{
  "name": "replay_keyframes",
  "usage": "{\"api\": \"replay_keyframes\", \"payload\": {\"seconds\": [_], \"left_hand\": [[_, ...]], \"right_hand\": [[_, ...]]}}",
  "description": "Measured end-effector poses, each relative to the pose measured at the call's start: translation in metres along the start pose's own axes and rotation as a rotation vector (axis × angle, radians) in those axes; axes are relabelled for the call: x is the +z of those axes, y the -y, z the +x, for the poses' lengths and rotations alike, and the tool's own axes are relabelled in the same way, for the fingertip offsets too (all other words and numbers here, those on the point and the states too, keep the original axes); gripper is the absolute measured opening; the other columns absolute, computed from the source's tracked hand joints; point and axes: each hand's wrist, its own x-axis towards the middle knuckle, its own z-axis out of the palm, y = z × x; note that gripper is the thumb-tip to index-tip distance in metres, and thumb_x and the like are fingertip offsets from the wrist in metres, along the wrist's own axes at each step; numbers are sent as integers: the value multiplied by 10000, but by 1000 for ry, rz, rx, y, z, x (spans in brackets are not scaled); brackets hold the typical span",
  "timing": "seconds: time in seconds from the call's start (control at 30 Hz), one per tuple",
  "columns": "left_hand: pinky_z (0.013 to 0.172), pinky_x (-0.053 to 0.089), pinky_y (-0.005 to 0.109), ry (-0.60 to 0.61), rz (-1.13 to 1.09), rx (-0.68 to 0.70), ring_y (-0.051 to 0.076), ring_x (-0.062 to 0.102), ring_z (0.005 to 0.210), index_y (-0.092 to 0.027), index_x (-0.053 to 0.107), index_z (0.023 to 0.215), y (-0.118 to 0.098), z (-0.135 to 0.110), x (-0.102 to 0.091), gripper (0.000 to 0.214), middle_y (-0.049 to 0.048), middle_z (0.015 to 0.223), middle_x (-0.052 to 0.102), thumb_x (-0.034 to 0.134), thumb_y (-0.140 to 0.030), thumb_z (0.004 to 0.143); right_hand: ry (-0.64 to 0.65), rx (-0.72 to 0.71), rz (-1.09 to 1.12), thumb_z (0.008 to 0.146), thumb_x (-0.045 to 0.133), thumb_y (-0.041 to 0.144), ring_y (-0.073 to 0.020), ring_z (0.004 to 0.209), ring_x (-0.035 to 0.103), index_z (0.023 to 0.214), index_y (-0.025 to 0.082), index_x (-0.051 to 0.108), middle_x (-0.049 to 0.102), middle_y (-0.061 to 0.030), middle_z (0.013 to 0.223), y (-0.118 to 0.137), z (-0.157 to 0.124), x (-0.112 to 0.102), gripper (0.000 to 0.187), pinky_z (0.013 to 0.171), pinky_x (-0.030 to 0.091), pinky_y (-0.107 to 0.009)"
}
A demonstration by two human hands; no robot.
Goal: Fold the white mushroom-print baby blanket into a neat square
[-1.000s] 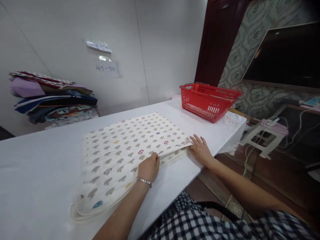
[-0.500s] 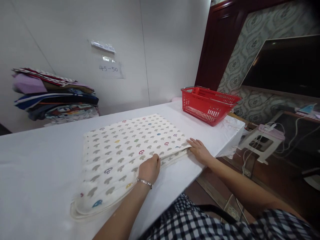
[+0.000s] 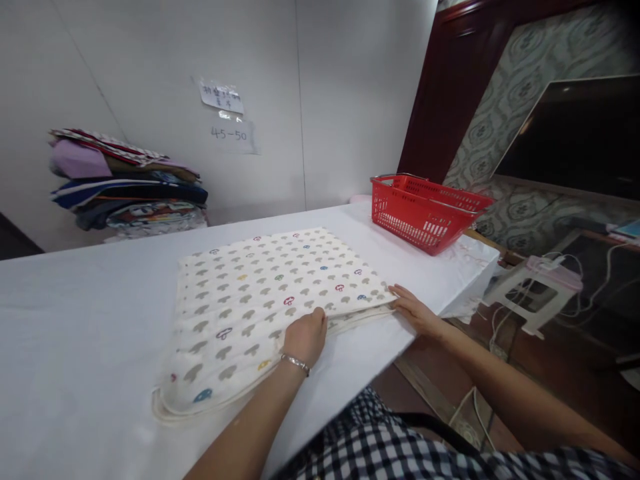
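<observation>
A folded white blanket (image 3: 265,293) with grey, red, blue and yellow mushroom prints lies flat in several layers on the white-covered table (image 3: 90,333). My left hand (image 3: 306,335), with a silver bracelet at the wrist, is closed on the middle of its near edge; the fingertips are hidden by the cloth and the hand. At the near right corner, my right hand (image 3: 416,313) grips the blanket's edge, fingers on top and the thumb out of sight. The layers gap slightly along the near edge between the two hands.
A red plastic basket (image 3: 425,217) stands at the table's far right. Folded clothes (image 3: 130,187) are piled at the back left against the wall. Beyond the table's right end is a white and pink stool (image 3: 535,287) with cables.
The view has shifted a little, so everything sits slightly further right. Both hands keep their places on the blanket's near edge, and the right corner lies a bit flatter.
</observation>
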Motion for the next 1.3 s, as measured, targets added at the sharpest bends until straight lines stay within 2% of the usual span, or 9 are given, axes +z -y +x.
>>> {"api": "replay_keyframes", "payload": {"seconds": [0.17, 0.3, 0.4, 0.53, 0.9, 1.03, 1.2, 1.3], "left_hand": [[559, 330, 270, -13, 15, 6, 178, 599, 696, -208, 494, 895, 0, 0, 2, 239, 38, 759, 640, 278, -311, 909], [562, 331, 270, -9, 19, 0, 179, 601, 714, -207, 492, 905, -1, 0, 1, 228, 40, 764, 639, 291, -315, 906], [576, 339, 270, 11, 9, -9, 177, 601, 723, -208, 494, 912, -1, 0, 0, 233, 43, 774, 639, 288, -316, 907], [592, 349, 276, 13, 4, -10, 179, 598, 726, -206, 494, 922, -2, -1, 0, 242, 50, 780, 637, 277, -312, 909], [578, 339, 275, 0, 4, -14, 177, 593, 717, -206, 498, 919, -2, -1, 0, 257, 49, 780, 638, 267, -319, 910], [585, 344, 275, 8, 3, -19, 178, 597, 728, -208, 495, 931, -2, -2, 0, 254, 48, 783, 636, 268, -322, 910], [597, 352, 271, 16, -11, -21, 175, 596, 750, -207, 501, 938, -2, -2, 0, 257, 51, 806, 638, 270, -318, 910], [600, 355, 272, 15, -3, -9, 182, 597, 757, -205, 506, 944, -2, -3, 1, 253, 57, 814, 639, 280, -313, 908]], "right_hand": [[30, -62, -175, 867, 473, 263, -273, 1336, 193, 1057, 212, 609, 315, -106, 1422, 21, 7, -1, 239, 1001, 320, -499], [-21, -78, -283, 847, 512, 253, -288, 1343, 162, 943, 209, 650, 278, -88, 1444, 39, 17, 2, 174, 1012, 261, -544], [-54, -91, -317, 854, 510, 234, -280, 1343, 168, 846, 199, 663, 311, -78, 1430, 48, 25, 7, 158, 1029, 233, -539], [-53, -105, -312, 855, 514, 224, -272, 1342, 174, 809, 196, 675, 332, -65, 1421, 57, 34, 13, 170, 1047, 217, -517], [8, -271, -302, 883, 477, 244, -244, 1343, 182, 799, 202, 667, 343, -36, 1417, 67, 51, 17, 211, 1062, 203, -508], [48, -338, -306, 893, 414, 164, -218, 1343, 189, 859, 191, 652, 383, -19, 1394, 73, 56, 15, 242, 1080, 194, -498], [52, -359, -274, 864, 400, 115, -223, 1351, 154, 853, 152, 639, 371, -71, 1398, 72, 49, 13, 242, 1082, 208, -486], [87, -367, -245, 867, 386, 112, -216, 1354, 142, 898, 154, 627, 357, -66, 1407, 65, 40, 14, 247, 1074, 234, -474]]}}
